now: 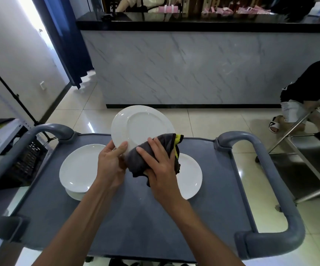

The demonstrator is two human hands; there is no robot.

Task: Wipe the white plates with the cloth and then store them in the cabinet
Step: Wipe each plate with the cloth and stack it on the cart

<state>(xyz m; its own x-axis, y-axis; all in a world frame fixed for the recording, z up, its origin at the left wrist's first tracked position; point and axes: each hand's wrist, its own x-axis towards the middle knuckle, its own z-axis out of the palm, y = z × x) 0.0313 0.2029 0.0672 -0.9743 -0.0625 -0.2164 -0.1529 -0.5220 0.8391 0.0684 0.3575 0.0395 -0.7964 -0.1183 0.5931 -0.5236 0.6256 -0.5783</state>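
- Grey plastic service cart top (132,223) in a tiled room, marble-look counter with black top (193,70) at 12 o'clock, steel trolley (312,150) at 3 o'clock.
- Step in hand, by judgement: wiping, with storing not yet begun; no cabinet identifiable for certain.
- Round white ceramic plate (142,125) raised and tilted above the cart's far edge, at 12 o'clock from the hands.
- Left hand (111,164) pinching that plate's near rim, thumb on the upper face, fingers hidden beneath.
- Right hand (159,166) closed around a bunched dark grey cloth with yellow edging (155,152), pressed against the plate's lower right rim.
- Stack of white plates (80,169) at 9 o'clock from the hands; single white plate (190,175) at 3 o'clock, partly hidden by the right hand.
- Next move likely calls for a firm left-hand hold while sweeping the cloth across the face, then turning the plate over.
- Readable brands, labels or writing: none.
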